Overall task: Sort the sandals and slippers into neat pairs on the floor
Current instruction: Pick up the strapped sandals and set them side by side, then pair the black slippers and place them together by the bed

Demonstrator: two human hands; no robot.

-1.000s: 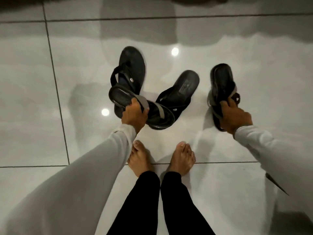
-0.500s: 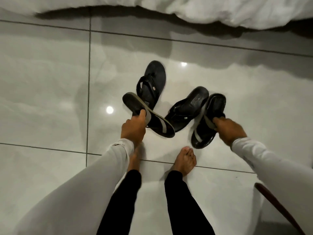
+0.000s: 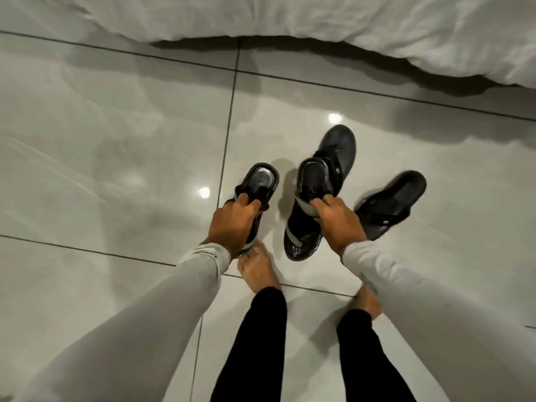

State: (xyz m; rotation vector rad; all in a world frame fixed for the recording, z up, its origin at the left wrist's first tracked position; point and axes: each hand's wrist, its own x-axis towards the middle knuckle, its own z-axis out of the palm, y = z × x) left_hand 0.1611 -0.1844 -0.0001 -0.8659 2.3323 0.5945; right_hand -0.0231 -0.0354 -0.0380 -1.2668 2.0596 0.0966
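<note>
Gripping one grey-strapped sandal each, left hand (image 3: 232, 224) and right hand (image 3: 338, 220) now hold them side by side. Open floor (image 3: 101, 155) spreads left; the white bedding (image 3: 319, 18) edge has come closer.

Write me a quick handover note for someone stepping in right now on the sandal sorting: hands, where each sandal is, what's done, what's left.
Left hand: gripping one grey-strapped slipper by its strap, toe pointing away, next to the left foot.
Right hand: gripping the matching grey-strapped slipper, which overlaps the far sandal behind it.
On the floor: a black sandal pointing away and a second black sandal angled to the right, apart from each other.
Done: the two grey-strapped slippers are side by side, roughly parallel, both in hand.
Left: set that pair down neatly, then line up the two black sandals together.
</note>
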